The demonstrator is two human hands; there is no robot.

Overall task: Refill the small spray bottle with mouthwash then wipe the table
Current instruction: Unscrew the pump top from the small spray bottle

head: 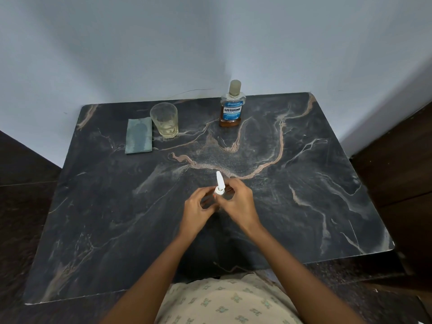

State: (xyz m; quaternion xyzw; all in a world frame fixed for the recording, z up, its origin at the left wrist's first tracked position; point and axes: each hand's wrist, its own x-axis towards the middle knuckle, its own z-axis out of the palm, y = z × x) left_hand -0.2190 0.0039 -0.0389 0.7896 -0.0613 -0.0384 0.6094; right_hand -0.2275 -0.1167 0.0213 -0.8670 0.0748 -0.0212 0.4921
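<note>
A small spray bottle with a white nozzle (219, 183) stands between my hands over the middle of the dark marble table (304, 183). My left hand (198, 209) curls its fingers round the bottle's lower part. My right hand (236, 202) pinches it near the white top. The bottle's body is mostly hidden by my fingers. The mouthwash bottle (232, 106), capped, with a blue label and a little brown liquid at the bottom, stands at the table's far edge. A folded grey-green cloth (139, 136) lies at the far left.
A clear drinking glass (165, 120) stands just right of the cloth. The table sits in a corner against pale walls. Dark floor lies to the left, and dark wooden furniture (397, 160) stands to the right.
</note>
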